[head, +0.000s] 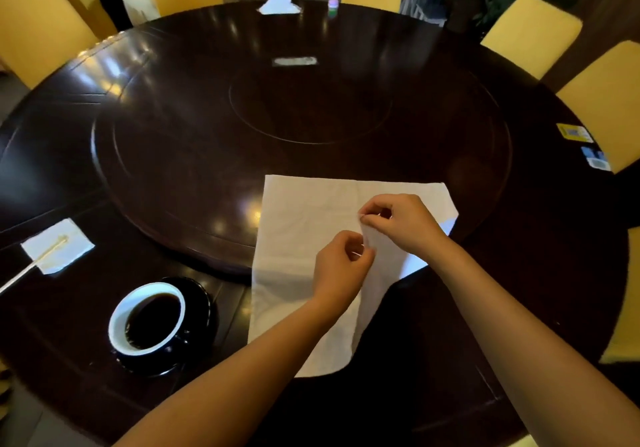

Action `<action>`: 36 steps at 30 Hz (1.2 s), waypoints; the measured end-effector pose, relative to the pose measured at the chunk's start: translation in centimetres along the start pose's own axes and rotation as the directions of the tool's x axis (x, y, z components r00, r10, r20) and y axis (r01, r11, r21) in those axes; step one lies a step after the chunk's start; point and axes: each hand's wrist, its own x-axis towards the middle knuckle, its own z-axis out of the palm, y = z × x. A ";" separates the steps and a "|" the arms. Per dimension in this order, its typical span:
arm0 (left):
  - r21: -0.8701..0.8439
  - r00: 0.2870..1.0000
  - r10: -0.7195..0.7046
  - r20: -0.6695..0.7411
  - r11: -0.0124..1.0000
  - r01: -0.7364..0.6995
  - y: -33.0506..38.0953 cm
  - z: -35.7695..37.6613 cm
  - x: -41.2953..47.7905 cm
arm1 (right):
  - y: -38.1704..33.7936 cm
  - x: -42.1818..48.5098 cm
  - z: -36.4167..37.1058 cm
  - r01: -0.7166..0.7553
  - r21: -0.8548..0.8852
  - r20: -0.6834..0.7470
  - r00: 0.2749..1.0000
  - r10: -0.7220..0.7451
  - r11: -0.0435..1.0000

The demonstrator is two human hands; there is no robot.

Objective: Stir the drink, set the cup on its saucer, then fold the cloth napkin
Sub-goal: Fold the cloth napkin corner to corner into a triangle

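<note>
A white cloth napkin (304,211) lies spread on the dark round table, partly over the raised turntable. My left hand (341,266) pinches a raised fold of the napkin near its middle. My right hand (401,221) pinches the same fold a little farther back. A cup (147,320) with a white inside and dark drink stands on its black saucer (202,294) at the near left. A pale stir stick (38,263) rests on a small white paper napkin (57,245) at the far left.
The dark table (519,273) has a raised turntable (173,141) in its middle. A folded white napkin (278,4) and a small jar (333,4) sit at the far edge. Cards (575,133) lie at the right edge. Yellow chairs (533,34) ring the table.
</note>
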 end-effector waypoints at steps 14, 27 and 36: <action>-0.011 0.941 -0.180 -0.285 0.983 0.185 -1.2 -11.0 9.5 | -5.6 15.0 7.3 0.016 0.026 0.047 0.999 -0.017 1.000; 0.312 0.929 -0.166 -0.332 0.910 0.274 -5.7 -11.9 17.3 | -1.7 22.5 15.2 -0.115 -0.032 0.062 0.991 0.117 0.993; 0.384 0.916 -0.105 -0.386 0.885 0.263 -7.4 -11.4 17.8 | -0.6 23.2 16.9 -0.041 -0.135 0.018 0.999 0.044 0.990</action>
